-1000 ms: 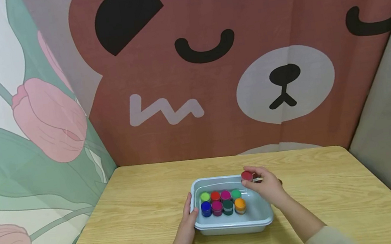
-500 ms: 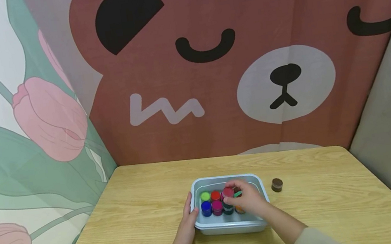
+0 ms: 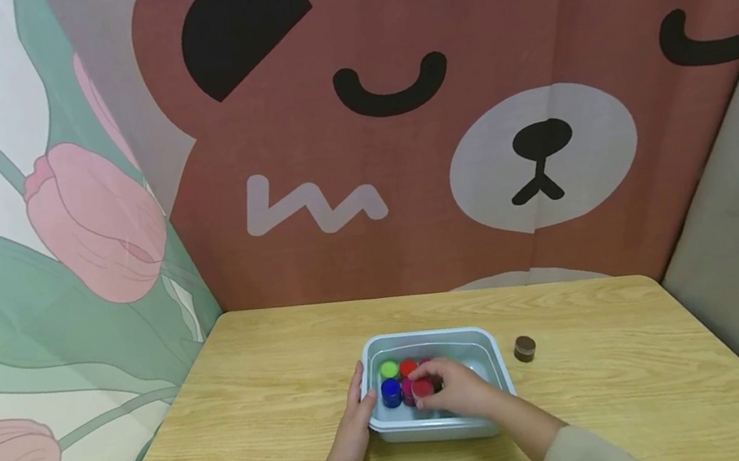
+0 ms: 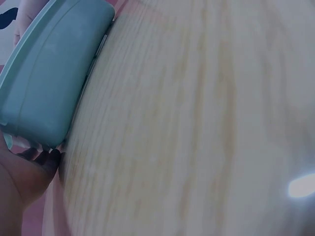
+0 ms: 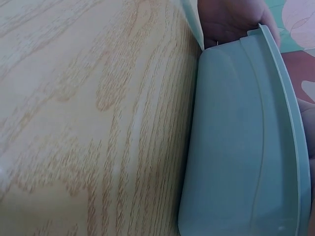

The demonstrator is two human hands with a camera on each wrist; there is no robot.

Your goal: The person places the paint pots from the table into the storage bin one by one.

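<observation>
In the head view, a light blue plastic tub [image 3: 440, 431] stands on the table with small paint jars inside. My left hand [image 3: 351, 430] grips its left end, thumb over the rim and fingers along the outer wall. Reaching into the tub, my right hand [image 3: 458, 387] pinches a red-lidded paint jar [image 3: 422, 388] between thumb and fingers. Close by are a lime green jar [image 3: 388, 370], a bright red jar [image 3: 407, 368], a blue jar [image 3: 391, 393] and a magenta jar [image 3: 407, 392], partly covered. My right hand hides the other jars. Both wrist views show the tub's outer side.
A brown jar [image 3: 525, 349] sits on the wooden table [image 3: 273, 401] to the right of the tub. Behind the table's far edge hangs a cloth with a bear print [image 3: 318, 269]. A flower-patterned cloth [image 3: 92, 222] lines the left side.
My right hand has carried the red-lidded jar from above the tub's right rim leftward and down among the other jars, uncovering the brown jar on the table. My left hand stays put.
</observation>
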